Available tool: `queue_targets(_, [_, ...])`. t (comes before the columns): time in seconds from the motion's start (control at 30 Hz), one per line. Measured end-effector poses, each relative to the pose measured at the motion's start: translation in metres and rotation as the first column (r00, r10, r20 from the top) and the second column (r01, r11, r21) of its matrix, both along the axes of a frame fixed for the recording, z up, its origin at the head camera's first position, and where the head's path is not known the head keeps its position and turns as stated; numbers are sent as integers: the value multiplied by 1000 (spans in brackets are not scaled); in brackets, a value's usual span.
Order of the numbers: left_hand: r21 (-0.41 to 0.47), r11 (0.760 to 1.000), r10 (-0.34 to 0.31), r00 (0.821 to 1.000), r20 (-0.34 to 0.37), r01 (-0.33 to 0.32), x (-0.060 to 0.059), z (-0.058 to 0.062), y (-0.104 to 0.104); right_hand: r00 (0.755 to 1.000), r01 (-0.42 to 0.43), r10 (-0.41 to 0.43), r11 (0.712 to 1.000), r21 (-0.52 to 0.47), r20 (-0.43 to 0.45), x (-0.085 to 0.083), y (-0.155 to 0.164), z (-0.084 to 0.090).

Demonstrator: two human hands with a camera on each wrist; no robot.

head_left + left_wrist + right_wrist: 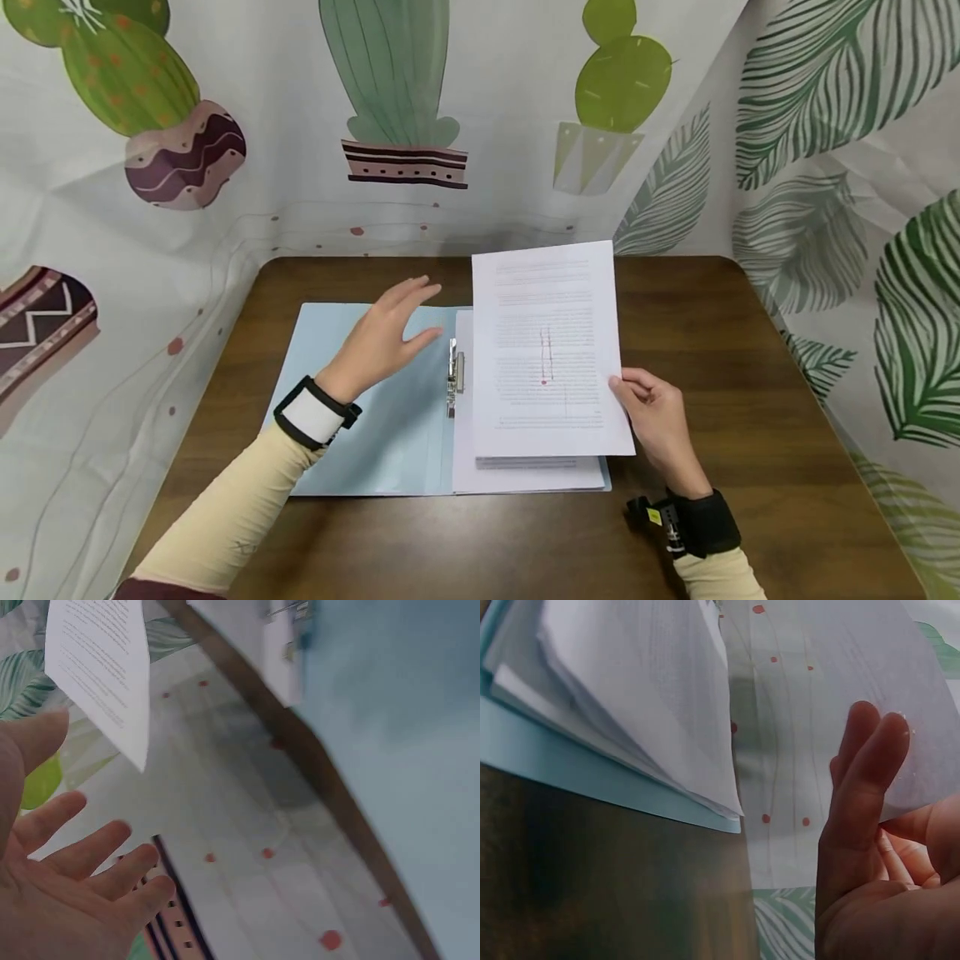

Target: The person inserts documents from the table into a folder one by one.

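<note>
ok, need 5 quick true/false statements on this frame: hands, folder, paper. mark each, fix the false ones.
1. The right hand pinches a printed sheet by its right edge. True.
2. The left hand grips the metal clip. False: it hovers over the folder's left flap with fingers spread, holding nothing.
3. The blue folder lies open on the brown table. True.
4. The folder is empty of paper. False: a paper stack lies on its right side.
5. The held sheet is blank. False: it carries printed text and red marks.

Even, soft light; wrist views perhaps blurred.
</note>
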State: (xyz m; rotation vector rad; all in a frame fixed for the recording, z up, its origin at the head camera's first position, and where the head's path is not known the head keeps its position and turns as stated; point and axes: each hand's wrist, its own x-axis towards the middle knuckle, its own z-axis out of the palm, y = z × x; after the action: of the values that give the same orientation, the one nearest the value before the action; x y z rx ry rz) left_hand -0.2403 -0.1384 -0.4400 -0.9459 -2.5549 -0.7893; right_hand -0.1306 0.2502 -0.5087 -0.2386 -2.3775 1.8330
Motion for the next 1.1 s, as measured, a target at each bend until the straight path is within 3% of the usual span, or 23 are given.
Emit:
queue_targets(0.37, [-187,982,18,999,31,-12,14,-42,-20,996,0,-3,999,37,91,2,-5,-11])
queue_targets(0.67, [-273,962,60,991,123,-24,32,-73,-32,983,-37,27,998,53,181,5,-11,-17])
queue_targets(0.87, [-292,956,85,979,185,-28,41,-85,-35,972,-59,42,996,66,232,7,-17,-21])
queue_targets(1.1, [-301,953,102,972,210,-35,47,-91,-36,966,-77,61,996,53,251,9,-22,-27])
